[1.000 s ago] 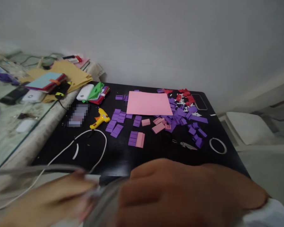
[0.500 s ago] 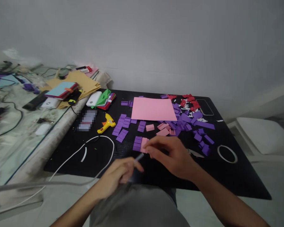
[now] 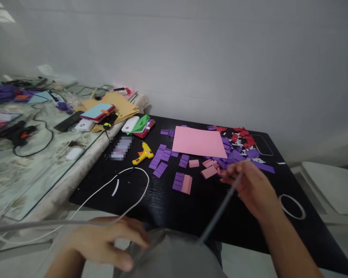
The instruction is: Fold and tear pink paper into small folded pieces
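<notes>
My right hand (image 3: 249, 185) is raised over the right part of the black table, fingers pinched on a long thin grey strip (image 3: 222, 208). The strip slants down toward my lap; its material is hard to make out. My left hand (image 3: 113, 237) hangs in front of the table's near edge, fingers apart and nothing in it. Between the hands, further back, a purple folded paper piece (image 3: 178, 181) lies against a pink folded paper piece (image 3: 187, 184). More pink pieces (image 3: 209, 172) are just left of my right hand.
A pink sheet (image 3: 200, 141) lies behind the pieces, with purple (image 3: 161, 169) and red scraps (image 3: 242, 135) around it. Left are a yellow glue gun (image 3: 143, 153), a white cable (image 3: 147, 181) and a stack of coloured felt or paper (image 3: 143, 125). A white ring (image 3: 292, 206) lies right.
My hands have moved apart, left toward my lap, right to the right. The grey strip, earlier at my left hand, is now in my right. The view has shifted left.
</notes>
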Tool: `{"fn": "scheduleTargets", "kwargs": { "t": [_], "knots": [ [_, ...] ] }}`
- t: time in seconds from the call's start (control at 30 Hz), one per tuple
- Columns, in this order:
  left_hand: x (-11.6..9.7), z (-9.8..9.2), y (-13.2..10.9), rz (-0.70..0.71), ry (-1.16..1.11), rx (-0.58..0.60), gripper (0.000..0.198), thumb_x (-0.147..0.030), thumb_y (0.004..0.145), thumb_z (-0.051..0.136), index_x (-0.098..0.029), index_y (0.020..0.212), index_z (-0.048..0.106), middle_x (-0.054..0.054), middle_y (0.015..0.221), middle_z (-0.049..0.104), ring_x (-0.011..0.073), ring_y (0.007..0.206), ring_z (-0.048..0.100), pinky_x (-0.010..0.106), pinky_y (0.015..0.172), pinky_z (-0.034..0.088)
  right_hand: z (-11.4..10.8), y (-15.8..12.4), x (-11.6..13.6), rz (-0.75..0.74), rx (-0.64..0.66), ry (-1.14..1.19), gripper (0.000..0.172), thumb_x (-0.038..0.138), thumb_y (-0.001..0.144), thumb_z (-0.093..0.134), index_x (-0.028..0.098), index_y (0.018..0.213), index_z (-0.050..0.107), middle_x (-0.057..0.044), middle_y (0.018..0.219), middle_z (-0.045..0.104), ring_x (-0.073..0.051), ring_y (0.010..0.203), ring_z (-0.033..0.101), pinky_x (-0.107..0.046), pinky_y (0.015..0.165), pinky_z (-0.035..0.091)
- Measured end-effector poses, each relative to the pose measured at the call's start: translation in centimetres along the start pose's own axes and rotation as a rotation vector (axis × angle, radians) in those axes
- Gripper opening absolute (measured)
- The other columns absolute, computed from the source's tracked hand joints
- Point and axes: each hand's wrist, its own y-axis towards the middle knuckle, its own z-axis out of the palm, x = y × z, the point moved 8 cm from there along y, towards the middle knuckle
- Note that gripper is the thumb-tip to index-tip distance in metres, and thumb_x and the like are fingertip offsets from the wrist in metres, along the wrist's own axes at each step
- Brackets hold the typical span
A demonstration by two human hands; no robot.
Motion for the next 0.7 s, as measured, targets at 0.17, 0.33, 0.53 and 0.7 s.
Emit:
{"fn": "scheduleTargets", "kwargs": {
  "t": [0.17,0.33,0.53,0.7],
  "knots": [
    [3.7,-7.5,-5.4,-0.263,0.006,-0.165,0.046,-0.06,0.095,0.062,-0.021,0.082,0.083,0.012,0.083,0.08,0.0263,0.078,0.074,0.035,0.075,0.057,-2.4,-0.9,0.1,0.076,-0.074,0.045,0.043,0.057,0.078,0.088,0.022,0.079,0.063,0.008,0.055,0.049,-0.008,0.042,0.048,-0.017,0.038,0.046],
    [7.1,-17.1,-4.5,-0.632,0.48,-1.045,0.047,-0.061,0.091,0.053,-0.019,0.093,0.073,0.011,0.095,0.079,0.0295,0.085,0.072,0.041,0.083,0.056,-1.2,-0.9,-2.3,0.165,-0.125,0.054,0.049,0.058,0.07,0.093,0.018,0.077,0.067,0.011,0.048,0.039,-0.003,0.035,0.033,-0.012,0.032,0.031],
    [9.8,-23.0,0.7,-0.962,0.947,-1.0,0.067,-0.055,0.085,0.06,-0.003,0.126,0.062,0.035,0.128,0.067,0.0496,0.12,0.065,0.054,0.096,0.053,-2.3,-0.2,-1.3,0.111,-0.204,0.194,0.047,0.051,0.067,0.098,0.016,0.079,0.069,0.012,0.049,0.039,-0.001,0.035,0.028,-0.01,0.027,0.026],
    [11.5,-25.7,1.9,-1.035,1.059,-0.912,0.059,-0.057,0.083,0.067,-0.007,0.114,0.063,0.036,0.125,0.067,0.0524,0.125,0.062,0.055,0.096,0.051,-6.0,-0.3,-0.5,0.084,-0.294,0.406,0.038,0.036,0.072,0.098,0.016,0.083,0.067,0.014,0.051,0.039,-0.001,0.033,0.027,-0.01,0.023,0.029]
  ]
}}
